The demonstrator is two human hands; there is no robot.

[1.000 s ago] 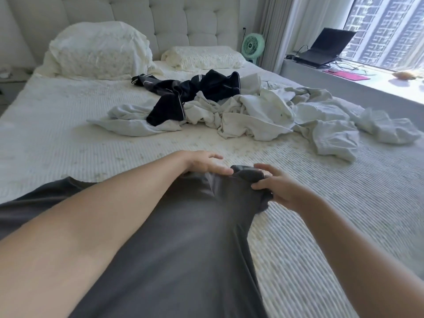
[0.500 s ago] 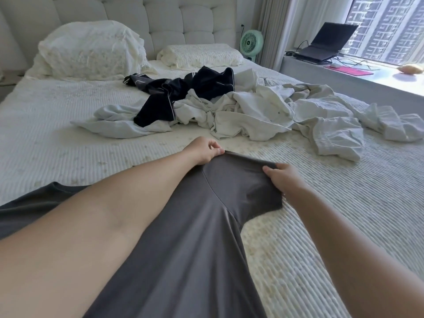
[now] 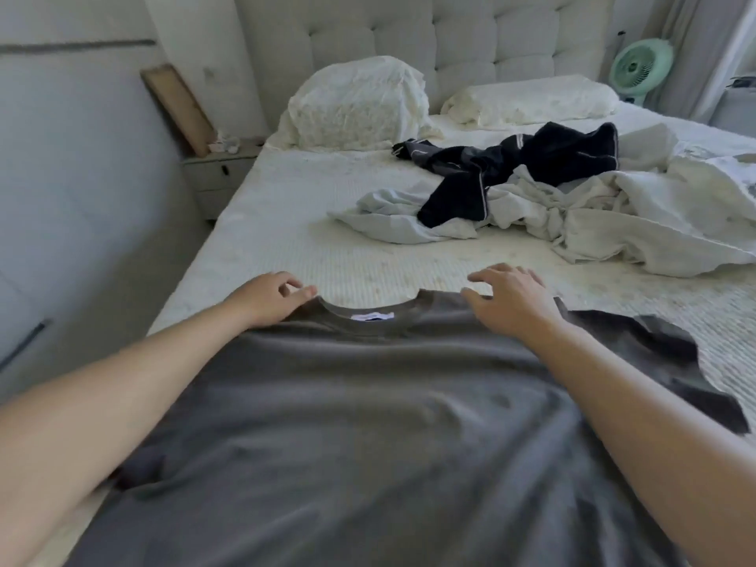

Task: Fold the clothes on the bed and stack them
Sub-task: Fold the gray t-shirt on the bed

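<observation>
cotton-soft dark grey t-shirt (image 3: 368,423) at lower frame looks light and limp; left hand (image 3: 270,298) pinches one shoulder, right hand (image 3: 511,304) rests released; best held by both shoulders.

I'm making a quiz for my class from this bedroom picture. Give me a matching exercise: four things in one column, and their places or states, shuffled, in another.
Things:
1. grey cotton T-shirt
2. black garment with thin white piping
3. mint-green round fan
4. left hand

Places or states:
A. beside the tufted headboard, far right
B. spread flat nearest the camera
C. at the collar's left side
D. crumpled on the white clothes

Pairs: 1-B, 2-D, 3-A, 4-C
</observation>
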